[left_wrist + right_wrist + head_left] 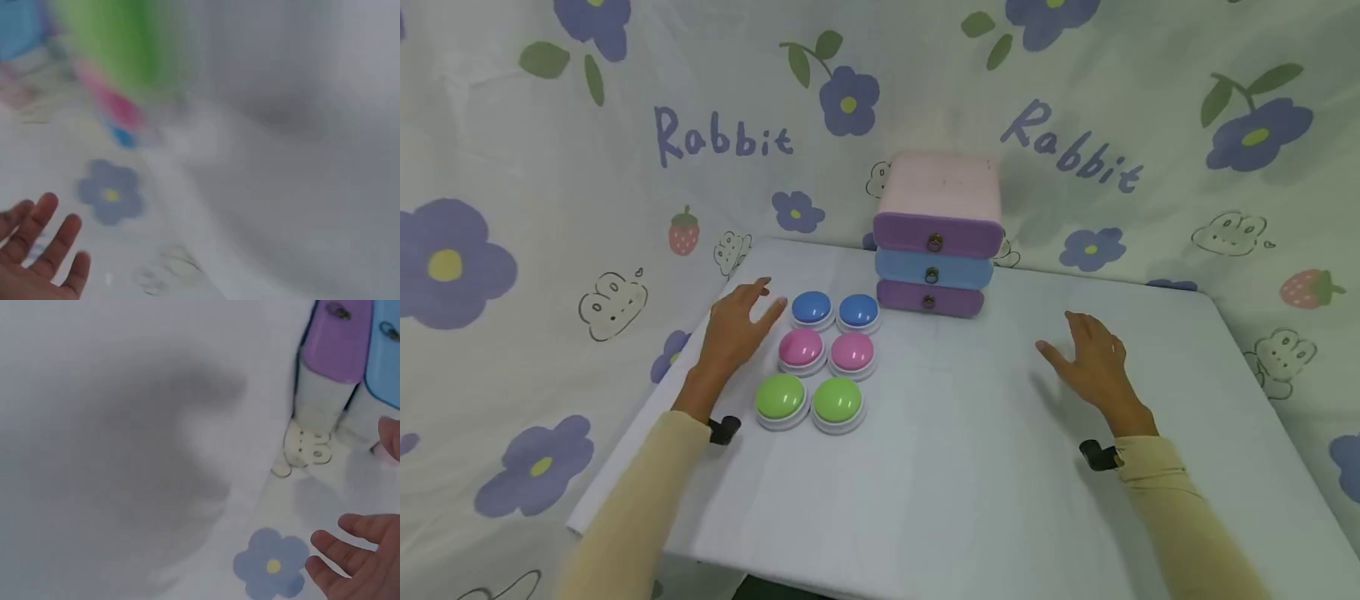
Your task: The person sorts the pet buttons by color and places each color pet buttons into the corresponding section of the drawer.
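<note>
Head view: your left hand point(733, 329) spread, grasping nothing, just beside six domed buttons point(801, 347), paired by color, likely for easy telling apart. Your right hand point(1092, 367), fingers loose, holds nothing above table point(955, 433). Drawer unit point(951, 233) faces you, probably keeping pull rings point(932, 273) reachable.

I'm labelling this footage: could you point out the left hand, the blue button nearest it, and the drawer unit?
Left hand point(735, 328): head view, on the back of the hand.
Blue button point(811, 308): head view, on its domed top.
Drawer unit point(937, 223): head view, on its purple top front.
</note>
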Motion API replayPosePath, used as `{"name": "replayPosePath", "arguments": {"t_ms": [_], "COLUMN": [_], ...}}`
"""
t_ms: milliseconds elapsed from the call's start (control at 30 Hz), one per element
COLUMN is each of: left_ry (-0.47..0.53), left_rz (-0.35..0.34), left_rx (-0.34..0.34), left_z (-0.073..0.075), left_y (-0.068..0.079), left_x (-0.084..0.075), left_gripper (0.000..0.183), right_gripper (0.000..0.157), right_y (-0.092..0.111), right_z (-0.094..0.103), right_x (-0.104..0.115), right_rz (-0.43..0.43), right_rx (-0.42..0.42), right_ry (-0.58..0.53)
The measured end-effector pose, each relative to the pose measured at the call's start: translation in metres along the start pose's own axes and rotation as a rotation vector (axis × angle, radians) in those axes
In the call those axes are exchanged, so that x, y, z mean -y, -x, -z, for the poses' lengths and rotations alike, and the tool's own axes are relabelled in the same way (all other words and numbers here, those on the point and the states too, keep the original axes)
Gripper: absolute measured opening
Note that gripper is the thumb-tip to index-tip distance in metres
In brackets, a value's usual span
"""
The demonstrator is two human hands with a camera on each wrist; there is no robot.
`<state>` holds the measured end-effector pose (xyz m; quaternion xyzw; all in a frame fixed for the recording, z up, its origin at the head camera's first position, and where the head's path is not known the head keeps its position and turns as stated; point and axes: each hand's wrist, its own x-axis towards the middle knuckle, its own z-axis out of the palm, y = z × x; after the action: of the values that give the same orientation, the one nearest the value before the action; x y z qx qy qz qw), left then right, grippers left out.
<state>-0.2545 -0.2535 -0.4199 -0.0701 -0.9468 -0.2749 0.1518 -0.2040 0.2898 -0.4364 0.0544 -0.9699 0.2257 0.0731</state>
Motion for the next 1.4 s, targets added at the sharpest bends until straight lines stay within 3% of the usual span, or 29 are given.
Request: {"name": "replayPosePath", "arguments": {"t_ms": [133, 233, 500, 700, 800, 1033, 1400], "left_ry": [0.333, 0.426, 0.623, 0.754, 0.817, 0.922, 0.945], "left_rz": [-0.053, -0.102, -0.126, -0.127, -0.13, -0.141, -0.126], "left_rx": [-0.242, -0.306, -0.319, -0.321, -0.302, -0.283, -0.254], "left_z": [0.011, 0.01, -0.019, -0.024, -0.032, -0.052, -0.072], "left_y": [0.001, 0.002, 0.008, 0.015, 0.013, 0.004, -0.015], "left_x": [-0.03, -0.048, -0.089, -0.142, -0.158, -0.173, -0.19], "left_gripper": [0.045, 0.036, 0.03, 0.026, 0.026, 0.026, 0.026], "right_gripper": [0.075, 0.068, 0.062, 0.061, 0.06, 0.059, 0.054], "right_y": [0.0, 0.001, -0.01, -0.025, -0.031, -0.046, -0.078], "right_z": [-0.012, -0.022, -0.048, -0.063, -0.066, -0.069, -0.077], "right_x": [0.016, 0.03, 0.06, 0.069, 0.071, 0.073, 0.077], "right_rz": [0.012, 0.014, 0.037, 0.01, 0.007, 0.008, 0.043], "right_rx": [-0.09, -0.157, -0.254, -0.287, -0.317, -0.35, -0.425], "right_ry": [-0.127, -0.226, -0.392, -0.482, -0.503, -0.532, -0.591]}}
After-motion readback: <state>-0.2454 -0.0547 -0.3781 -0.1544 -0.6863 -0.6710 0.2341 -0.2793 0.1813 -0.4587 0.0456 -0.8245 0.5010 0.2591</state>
